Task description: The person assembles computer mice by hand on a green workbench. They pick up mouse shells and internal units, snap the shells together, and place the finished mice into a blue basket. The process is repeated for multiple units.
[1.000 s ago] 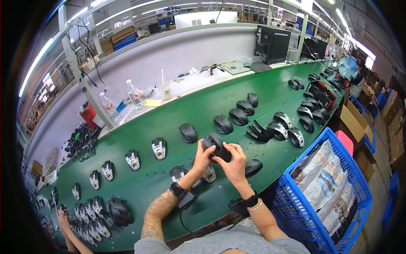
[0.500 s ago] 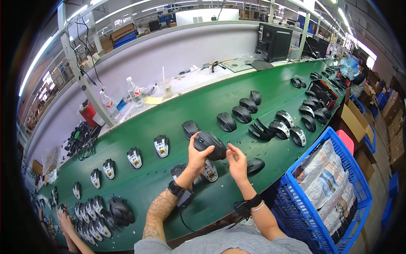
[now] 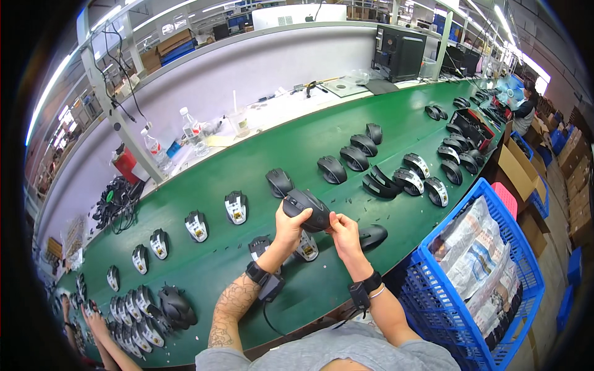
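A black computer mouse (image 3: 314, 206) is raised just above the green bench. My left hand (image 3: 289, 229) is closed around its left side, thumb across the near side. My right hand (image 3: 345, 235) pinches at the mouse's right end; whether a small part is between those fingertips cannot be seen. Below my hands lie two uncovered mice, one with a pale inner body (image 3: 308, 248), the other partly hidden by my left forearm. A dark curved mouse shell (image 3: 373, 237) rests right of my right hand. Just beyond the held mouse sits another black mouse (image 3: 279, 182).
Uncovered mice (image 3: 236, 208) form a line to the left; black mice (image 3: 354, 158) stand farther right. Small dark bits (image 3: 365, 208) are scattered on the bench (image 3: 204, 266). A blue crate (image 3: 433, 272) with bagged goods stands at right. Another person's hands (image 3: 96, 323) work at lower left.
My right hand has moved left and up, and its fingertips now meet the mouse's right end. My left hand keeps its hold on the mouse.
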Tool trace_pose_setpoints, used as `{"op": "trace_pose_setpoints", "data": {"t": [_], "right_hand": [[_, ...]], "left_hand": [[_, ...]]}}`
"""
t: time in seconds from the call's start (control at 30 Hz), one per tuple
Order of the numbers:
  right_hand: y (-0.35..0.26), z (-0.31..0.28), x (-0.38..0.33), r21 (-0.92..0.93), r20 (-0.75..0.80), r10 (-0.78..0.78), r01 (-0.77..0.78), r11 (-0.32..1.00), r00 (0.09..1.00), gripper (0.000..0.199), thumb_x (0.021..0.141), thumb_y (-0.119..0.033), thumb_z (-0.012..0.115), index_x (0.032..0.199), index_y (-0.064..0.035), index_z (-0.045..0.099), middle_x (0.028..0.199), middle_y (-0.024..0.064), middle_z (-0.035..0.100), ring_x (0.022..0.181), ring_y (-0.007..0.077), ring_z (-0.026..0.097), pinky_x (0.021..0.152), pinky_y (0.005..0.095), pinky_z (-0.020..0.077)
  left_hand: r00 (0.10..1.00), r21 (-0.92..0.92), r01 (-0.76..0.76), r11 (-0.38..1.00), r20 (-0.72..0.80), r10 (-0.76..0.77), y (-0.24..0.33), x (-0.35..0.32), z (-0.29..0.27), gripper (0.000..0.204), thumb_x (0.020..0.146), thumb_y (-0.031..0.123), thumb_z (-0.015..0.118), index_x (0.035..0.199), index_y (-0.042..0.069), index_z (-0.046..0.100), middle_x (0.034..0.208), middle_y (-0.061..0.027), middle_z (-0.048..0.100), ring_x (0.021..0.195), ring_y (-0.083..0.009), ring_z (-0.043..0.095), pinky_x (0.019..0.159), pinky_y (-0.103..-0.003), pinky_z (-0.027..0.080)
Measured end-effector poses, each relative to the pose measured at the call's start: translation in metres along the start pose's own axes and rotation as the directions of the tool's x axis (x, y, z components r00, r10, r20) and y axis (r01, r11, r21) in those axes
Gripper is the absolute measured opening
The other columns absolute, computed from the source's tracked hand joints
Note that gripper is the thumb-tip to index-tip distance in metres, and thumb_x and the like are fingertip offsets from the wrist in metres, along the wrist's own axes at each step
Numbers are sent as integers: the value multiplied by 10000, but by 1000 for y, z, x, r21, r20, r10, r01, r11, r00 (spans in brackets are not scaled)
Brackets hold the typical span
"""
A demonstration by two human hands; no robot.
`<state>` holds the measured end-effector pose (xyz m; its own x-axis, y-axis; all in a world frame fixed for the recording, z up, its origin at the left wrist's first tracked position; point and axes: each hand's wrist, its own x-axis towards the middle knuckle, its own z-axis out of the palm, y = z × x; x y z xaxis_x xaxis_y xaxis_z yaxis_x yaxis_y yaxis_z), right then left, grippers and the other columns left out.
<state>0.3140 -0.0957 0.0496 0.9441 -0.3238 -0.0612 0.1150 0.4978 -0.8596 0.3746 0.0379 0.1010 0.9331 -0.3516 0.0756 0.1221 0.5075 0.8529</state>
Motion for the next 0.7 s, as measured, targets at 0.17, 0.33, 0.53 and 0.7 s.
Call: {"op": "trace_pose_setpoints", "data": {"t": [0.17, 0.33, 0.53, 0.7], "right_hand": [[-10, 18, -5, -267, 26, -333, 328, 906, 943, 399, 793, -202, 725, 1084, 36, 592, 1041, 81, 595, 938, 187, 587, 798, 298, 492], [-45, 26, -9, -692, 367, -470, 573, 440, 803, 707, 556, -151, 848, 1178, 17, 556, 1145, 134, 574, 1019, 250, 581, 861, 333, 486], [-60, 20, -5, -673, 430, -406, 586, 452, 807, 658, 573, -131, 835, 1155, 30, 573, 1114, 151, 589, 1009, 260, 590, 862, 345, 488], [-68, 14, 7, -548, 303, -125, 280, 788, 945, 532, 664, -182, 808, 1085, 75, 606, 986, 118, 645, 884, 169, 617, 796, 291, 501]], "left_hand": [[990, -37, 89, 995, -109, -93, 0, -3, 3, 341, 745, 2, 685, 1053, -1, 538, 974, -75, 610, 887, -173, 605, 791, -318, 503], [962, -173, 228, 958, -114, -249, 1, 0, -2, 235, 855, 198, 601, 1010, 24, 576, 958, -79, 629, 886, -185, 612, 786, -342, 499], [931, -22, 339, 941, -138, -338, 8, 10, -17, 449, 910, 464, 448, 998, 49, 598, 956, -92, 645, 905, -213, 611, 765, -408, 489], [881, 82, 469, 879, -120, -458, 20, 12, -13, 777, 856, 665, 330, 1078, -38, 575, 993, -152, 635, 910, -252, 623, 793, -376, 491]]}}
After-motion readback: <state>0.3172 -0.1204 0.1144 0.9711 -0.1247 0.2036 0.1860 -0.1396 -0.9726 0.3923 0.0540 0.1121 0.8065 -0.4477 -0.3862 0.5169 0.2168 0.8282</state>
